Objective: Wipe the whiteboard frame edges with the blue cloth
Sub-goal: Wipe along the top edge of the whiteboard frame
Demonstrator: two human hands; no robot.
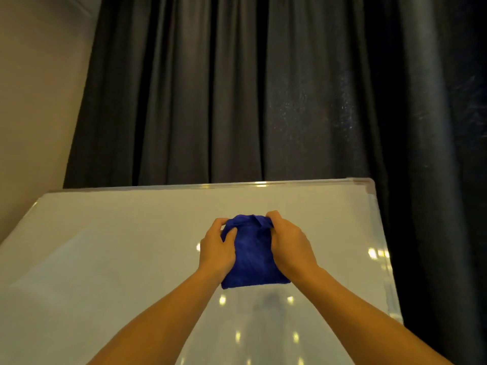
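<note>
Near the middle of the whiteboard, somewhat toward its top edge, a folded blue cloth is held between two bare hands. Left hand grips the cloth's left side, fingers curled over the upper corner and thumb pressed into the fabric. Right hand clasps the right side, fingers bunched and closed over the top right corner. Whether the cloth touches the board or is held just off it cannot be told. Both forearms reach in from the lower edge of the view, bare.

Glossy and white, the board carries small bright spots of reflected light along its lower middle and near its right edge, plus a dim shadowy reflection below the cloth. Its frame is a pale metallic strip running along the top edge and down the right edge, meeting at a rounded top right corner. The cloth lies well apart from every frame edge.

Behind the board hangs a dark grey curtain in deep vertical folds. A plain beige wall fills the left side of the room.
</note>
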